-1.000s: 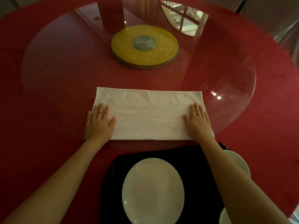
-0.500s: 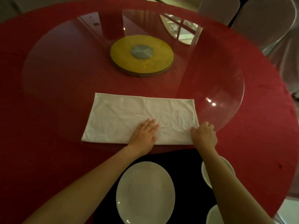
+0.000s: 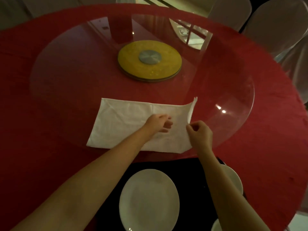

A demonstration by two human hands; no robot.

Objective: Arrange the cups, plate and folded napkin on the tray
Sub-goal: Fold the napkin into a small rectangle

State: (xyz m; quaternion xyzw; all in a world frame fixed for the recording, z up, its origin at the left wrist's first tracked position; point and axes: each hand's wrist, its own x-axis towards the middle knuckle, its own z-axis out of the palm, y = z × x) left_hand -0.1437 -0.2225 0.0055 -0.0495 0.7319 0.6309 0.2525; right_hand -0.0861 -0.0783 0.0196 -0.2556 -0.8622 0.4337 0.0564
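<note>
A white napkin [image 3: 126, 124], folded into a long rectangle, lies on the glass top just beyond the black tray [image 3: 191, 177]. My right hand [image 3: 199, 133] pinches the napkin's right edge and holds it raised, so that end curls upward. My left hand [image 3: 159, 122] hovers over the napkin's right half with fingers loosely curled, holding nothing. A white oval plate [image 3: 149, 200] sits on the tray near me. Two white cups show partly behind my right forearm: one [image 3: 233, 177] at the tray's right side, another [image 3: 216, 225] at the bottom edge.
The round table has a red cloth [image 3: 41, 155] under a glass turntable [image 3: 236, 90]. A yellow disc with a metal hub [image 3: 150, 60] sits at the centre. Covered chairs [image 3: 275, 25] stand at the far right.
My left hand slid from the napkin's left end to its right half and lifted off. My right hand closed on the right edge and raised it.
</note>
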